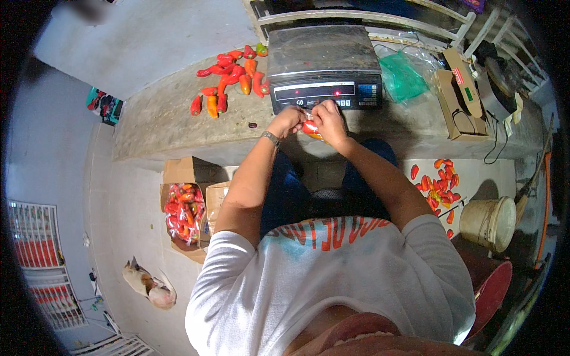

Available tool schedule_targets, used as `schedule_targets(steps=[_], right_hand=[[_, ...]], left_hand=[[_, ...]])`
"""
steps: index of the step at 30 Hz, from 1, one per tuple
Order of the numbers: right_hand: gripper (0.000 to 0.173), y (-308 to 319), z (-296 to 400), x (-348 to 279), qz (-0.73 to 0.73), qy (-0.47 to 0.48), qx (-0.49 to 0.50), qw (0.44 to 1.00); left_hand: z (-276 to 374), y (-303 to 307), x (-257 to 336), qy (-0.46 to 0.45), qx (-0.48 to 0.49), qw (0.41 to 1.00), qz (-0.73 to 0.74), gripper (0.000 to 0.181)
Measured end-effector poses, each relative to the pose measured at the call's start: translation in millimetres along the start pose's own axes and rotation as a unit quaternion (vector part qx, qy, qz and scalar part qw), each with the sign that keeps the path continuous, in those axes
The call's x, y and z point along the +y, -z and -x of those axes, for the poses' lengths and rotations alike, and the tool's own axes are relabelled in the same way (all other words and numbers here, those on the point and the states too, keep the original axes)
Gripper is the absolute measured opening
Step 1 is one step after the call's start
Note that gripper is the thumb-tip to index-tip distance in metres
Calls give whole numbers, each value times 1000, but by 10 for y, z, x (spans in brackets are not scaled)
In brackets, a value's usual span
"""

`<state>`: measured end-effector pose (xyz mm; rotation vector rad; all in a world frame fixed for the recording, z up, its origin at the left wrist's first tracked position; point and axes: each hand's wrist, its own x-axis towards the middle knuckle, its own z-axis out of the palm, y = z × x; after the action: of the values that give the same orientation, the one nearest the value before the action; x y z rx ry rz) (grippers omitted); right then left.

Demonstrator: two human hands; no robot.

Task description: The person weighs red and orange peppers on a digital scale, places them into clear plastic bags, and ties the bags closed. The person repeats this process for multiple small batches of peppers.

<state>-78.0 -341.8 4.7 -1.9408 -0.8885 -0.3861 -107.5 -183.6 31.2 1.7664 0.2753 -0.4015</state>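
Observation:
My left hand [289, 121], with a watch at its wrist, and my right hand [328, 120] meet at the front edge of a digital scale [327, 92]. Between them they pinch the gathered top of a clear plastic bag of peppers [311, 128], red and orange. The scale's metal platform [320, 46] bears nothing large, and its display has small red lights. Loose red and orange peppers [231, 75], one of them partly green, lie on the concrete counter [164, 120] left of the scale.
Clear and green plastic bags [403, 75] and an open cardboard box [461, 100] are on the counter at right. Below stand a carton of bagged peppers [183, 213] at left and a bucket [487, 222] beside loose peppers [438, 184] at right. A cat [149, 285] lies on the floor.

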Motion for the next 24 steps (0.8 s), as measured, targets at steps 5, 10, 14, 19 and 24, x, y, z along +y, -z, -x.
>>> schedule_targets(steps=[5, 10, 14, 19, 24], right_hand=[[11, 136, 1, -101, 111, 12, -26, 993], [10, 93, -9, 24, 40, -46, -55, 997], [8, 34, -68, 177, -19, -88, -54, 994], [10, 46, -111, 187, -76, -149, -60, 984], [10, 8, -111, 230, -111, -185, -34, 976]], left_hand=[[7, -76, 3, 71, 37, 989, 124, 7], [-48, -80, -70, -12, 3, 998, 69, 7], [-2, -275, -43, -151, 134, 977, 74, 7], [28, -336, -17, -176, 216, 960, -24, 9], [93, -455, 68, -240, 289, 915, -145, 14]])
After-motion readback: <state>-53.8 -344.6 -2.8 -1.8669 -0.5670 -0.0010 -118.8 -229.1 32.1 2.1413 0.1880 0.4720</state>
